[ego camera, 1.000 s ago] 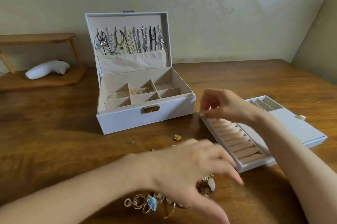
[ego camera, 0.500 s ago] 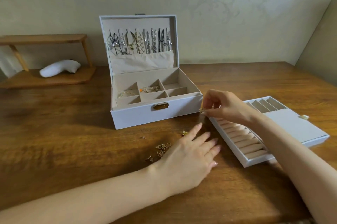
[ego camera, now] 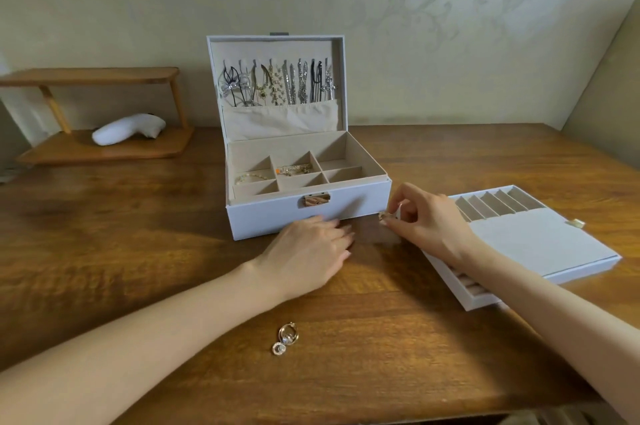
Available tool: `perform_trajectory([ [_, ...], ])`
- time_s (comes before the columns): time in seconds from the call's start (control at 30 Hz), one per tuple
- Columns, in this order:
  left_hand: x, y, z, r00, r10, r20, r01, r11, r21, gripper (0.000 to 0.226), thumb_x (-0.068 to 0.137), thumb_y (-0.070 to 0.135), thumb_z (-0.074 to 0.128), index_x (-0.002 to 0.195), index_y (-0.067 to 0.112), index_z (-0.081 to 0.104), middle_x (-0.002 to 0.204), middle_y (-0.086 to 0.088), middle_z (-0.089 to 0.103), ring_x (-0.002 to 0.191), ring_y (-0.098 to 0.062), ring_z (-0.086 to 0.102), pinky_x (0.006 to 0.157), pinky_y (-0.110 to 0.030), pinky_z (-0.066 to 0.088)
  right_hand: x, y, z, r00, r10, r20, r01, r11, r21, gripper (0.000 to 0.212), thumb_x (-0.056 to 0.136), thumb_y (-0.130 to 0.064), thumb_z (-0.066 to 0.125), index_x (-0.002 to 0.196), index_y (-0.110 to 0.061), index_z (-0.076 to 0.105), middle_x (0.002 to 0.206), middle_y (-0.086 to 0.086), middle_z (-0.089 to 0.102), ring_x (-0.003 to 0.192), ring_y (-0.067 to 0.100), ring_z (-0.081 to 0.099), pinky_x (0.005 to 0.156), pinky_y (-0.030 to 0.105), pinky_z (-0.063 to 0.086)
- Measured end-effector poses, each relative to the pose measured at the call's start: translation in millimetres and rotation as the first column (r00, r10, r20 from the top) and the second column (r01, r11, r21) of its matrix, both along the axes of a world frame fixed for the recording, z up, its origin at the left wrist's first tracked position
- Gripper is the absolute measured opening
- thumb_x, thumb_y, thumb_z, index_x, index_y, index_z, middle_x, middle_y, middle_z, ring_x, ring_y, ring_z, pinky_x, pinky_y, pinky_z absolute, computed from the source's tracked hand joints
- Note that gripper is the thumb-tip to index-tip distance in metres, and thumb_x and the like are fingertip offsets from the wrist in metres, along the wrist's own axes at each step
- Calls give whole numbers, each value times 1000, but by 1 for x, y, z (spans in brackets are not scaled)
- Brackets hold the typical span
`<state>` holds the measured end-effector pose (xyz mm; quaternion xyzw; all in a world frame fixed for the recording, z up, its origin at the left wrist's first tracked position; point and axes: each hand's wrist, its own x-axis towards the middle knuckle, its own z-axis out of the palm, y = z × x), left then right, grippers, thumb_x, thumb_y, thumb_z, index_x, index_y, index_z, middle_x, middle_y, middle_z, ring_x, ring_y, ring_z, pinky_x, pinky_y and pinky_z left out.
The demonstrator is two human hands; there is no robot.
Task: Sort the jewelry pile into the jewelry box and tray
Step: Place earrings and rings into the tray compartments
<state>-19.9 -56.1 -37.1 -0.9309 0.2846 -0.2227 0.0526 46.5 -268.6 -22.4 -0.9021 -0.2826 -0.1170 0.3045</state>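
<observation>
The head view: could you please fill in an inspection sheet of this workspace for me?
Surface: wooden table, glossy, with light patches.
Job's things: jewelry box open, lid upright; necklaces hang in the lid; bracelets lie in two back compartments; tray lies to the right of the box, partly behind the right arm; rings lie loose on the near table.
Clutter: nothing seen.
Grippers: left hand rests palm down before the box, fingers relaxed; right hand pinches a small gold piece at the tray's near corner.
Cables: nothing seen.
Surroundings: wooden shelf holding a white object; patterned wall.
</observation>
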Motion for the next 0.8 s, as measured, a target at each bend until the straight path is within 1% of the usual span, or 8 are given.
perform_trajectory([
  [0.13,-30,8,11,991,-120,-56,103,966,-238,44,94,34,37,128,15,58,133,1,56,128,-13,49,111,-33,27,-1,2,2,998,-59,-29,60,998,17,19,79,-30,72,83,-23,55,54,-12,56,52,3,50,54,25,37],
  [0.23,-61,11,11,912,-357,-203,342,934,-105,52,97,41,38,143,18,38,150,5,34,143,-6,19,120,-34,8,-3,-4,7,996,-48,-72,59,987,148,16,79,-26,74,81,-19,60,64,-6,62,58,10,52,57,23,40],
  [0.3,-64,16,6,888,-385,-253,404,914,25,55,99,44,36,146,18,31,153,5,27,145,-7,11,120,-37,3,-2,-16,14,993,-91,-70,105,966,237,14,78,-21,75,81,-17,62,72,-6,64,64,11,56,57,15,42],
  [0.4,-45,20,3,914,-373,-161,394,911,121,48,99,38,36,143,17,37,149,2,35,143,-13,22,119,-40,9,11,-53,20,958,-287,-15,285,941,185,14,81,-20,72,87,-17,60,84,-4,66,74,8,60,62,19,45],
  [0.53,-12,20,0,955,-279,-103,293,944,152,44,99,37,32,136,18,47,144,1,43,137,-15,34,116,-40,21,31,-107,18,784,-612,-101,619,764,181,19,82,-24,72,95,-15,61,103,12,67,92,29,59,77,38,48],
  [0.6,-3,15,2,971,-213,-113,225,967,117,48,98,39,27,134,17,49,143,-2,45,135,-18,38,114,-38,20,34,-120,16,735,-655,-173,677,720,153,19,82,-25,69,96,-15,62,107,14,65,94,30,55,78,37,44],
  [0.7,3,13,-1,984,-115,-138,120,992,32,47,101,39,27,141,16,40,148,-3,38,139,-18,32,116,-34,14,35,-123,18,742,-630,-227,664,737,123,17,82,-26,69,95,-17,64,109,13,64,94,29,53,80,38,45],
  [0.8,3,19,-4,988,-121,-96,123,992,12,43,98,34,40,134,13,50,139,-3,50,130,-17,47,111,-33,27,34,-122,22,756,-605,-249,643,757,112,17,83,-27,69,96,-16,64,105,11,62,93,30,56,77,39,48],
])
